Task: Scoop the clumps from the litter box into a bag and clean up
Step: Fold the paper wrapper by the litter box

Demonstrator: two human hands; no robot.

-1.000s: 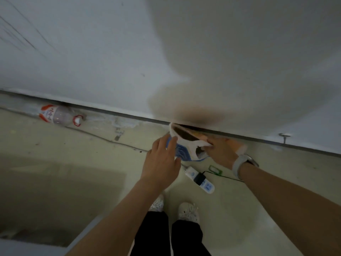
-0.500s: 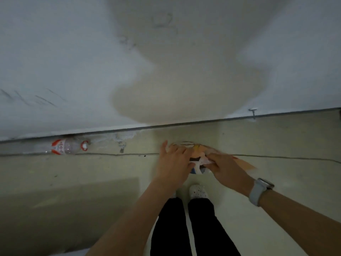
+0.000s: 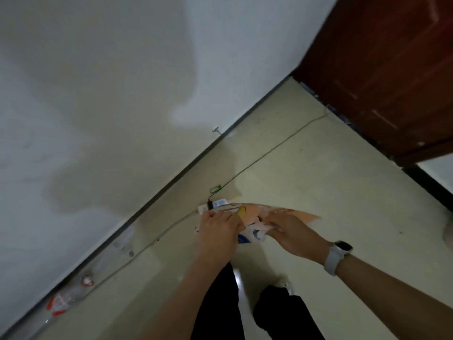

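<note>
A thin plastic bag (image 3: 247, 213), printed in orange, white and blue, is held in front of me above the pale floor. My left hand (image 3: 219, 233) grips its left side with closed fingers. My right hand (image 3: 293, 233), with a grey watch on the wrist, pinches the bunched white plastic on its right side. An orange flap of the bag sticks out to the right past my right hand. No litter box and no scoop are in view.
A white wall (image 3: 110, 106) meets the floor along a dark baseboard. A plastic bottle (image 3: 69, 296) lies by the wall at lower left. A white power strip (image 3: 215, 204) with a thin cable (image 3: 274, 149) lies beyond the bag. A dark red door (image 3: 392, 69) stands at upper right.
The view has swung to the right, so the door now shows and the bottle sits lower left. Both hands have kept hold of the bag and drawn closer over it.
</note>
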